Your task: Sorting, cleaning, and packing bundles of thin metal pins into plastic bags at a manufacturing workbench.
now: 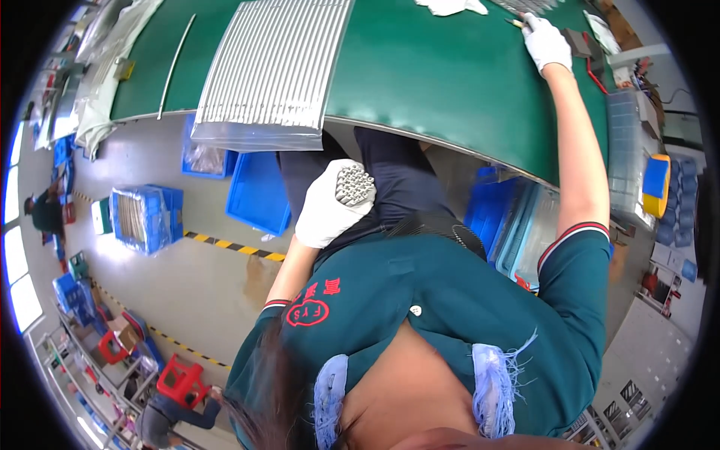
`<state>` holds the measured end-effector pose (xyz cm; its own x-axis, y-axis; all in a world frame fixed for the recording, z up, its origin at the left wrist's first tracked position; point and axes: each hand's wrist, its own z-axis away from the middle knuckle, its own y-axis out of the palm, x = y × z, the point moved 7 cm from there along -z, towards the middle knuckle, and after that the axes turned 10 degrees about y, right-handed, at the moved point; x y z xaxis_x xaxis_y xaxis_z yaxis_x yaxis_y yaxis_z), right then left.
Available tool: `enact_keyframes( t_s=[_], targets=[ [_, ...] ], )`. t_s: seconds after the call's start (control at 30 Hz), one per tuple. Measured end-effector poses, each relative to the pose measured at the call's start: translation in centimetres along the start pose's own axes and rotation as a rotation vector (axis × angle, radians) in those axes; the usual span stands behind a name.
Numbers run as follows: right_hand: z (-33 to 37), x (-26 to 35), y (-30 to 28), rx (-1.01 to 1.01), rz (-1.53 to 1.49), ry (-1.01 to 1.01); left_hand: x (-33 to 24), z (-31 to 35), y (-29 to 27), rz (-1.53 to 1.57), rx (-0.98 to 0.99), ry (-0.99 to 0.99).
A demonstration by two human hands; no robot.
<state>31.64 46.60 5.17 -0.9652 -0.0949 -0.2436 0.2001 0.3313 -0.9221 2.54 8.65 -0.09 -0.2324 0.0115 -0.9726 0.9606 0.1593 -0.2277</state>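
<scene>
We've got a bundle of metal rods fisted in our left hand; right hand pinches one more just above it on the green table, so gathering looks partway done.

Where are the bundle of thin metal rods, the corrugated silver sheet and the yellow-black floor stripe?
bundle of thin metal rods (352,184), head view, on the rod ends.
corrugated silver sheet (277,60), head view, on its ribbed middle.
yellow-black floor stripe (234,247), head view, mid-stripe.
</scene>
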Motion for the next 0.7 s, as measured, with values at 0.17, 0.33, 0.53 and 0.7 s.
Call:
enact_keyframes(
  t_s=[0.17, 0.33, 0.53, 0.7],
  targets=[
    [1.9, 1.6, -1.8, 0.048, 0.067, -0.118, 0.4, 0.1, -0.3, -0.004, -0.013, 0.005],
    [9.0, 2.3, -7.5, 0.127, -0.704, 0.087, 0.4, 0.2, -0.3, 0.002, -0.017, 0.002],
    [24.1, 12.3, -17.1, 0.99, -1.092, -0.306, 0.3, 0.1, -0.2, -0.038, -0.069, 0.056],
    [26.5, 14.4, -17.4, 0.855, -0.831, -0.537, -0.5, -0.2, 0.5, -0.127, -0.001, 0.071]
  ],
)
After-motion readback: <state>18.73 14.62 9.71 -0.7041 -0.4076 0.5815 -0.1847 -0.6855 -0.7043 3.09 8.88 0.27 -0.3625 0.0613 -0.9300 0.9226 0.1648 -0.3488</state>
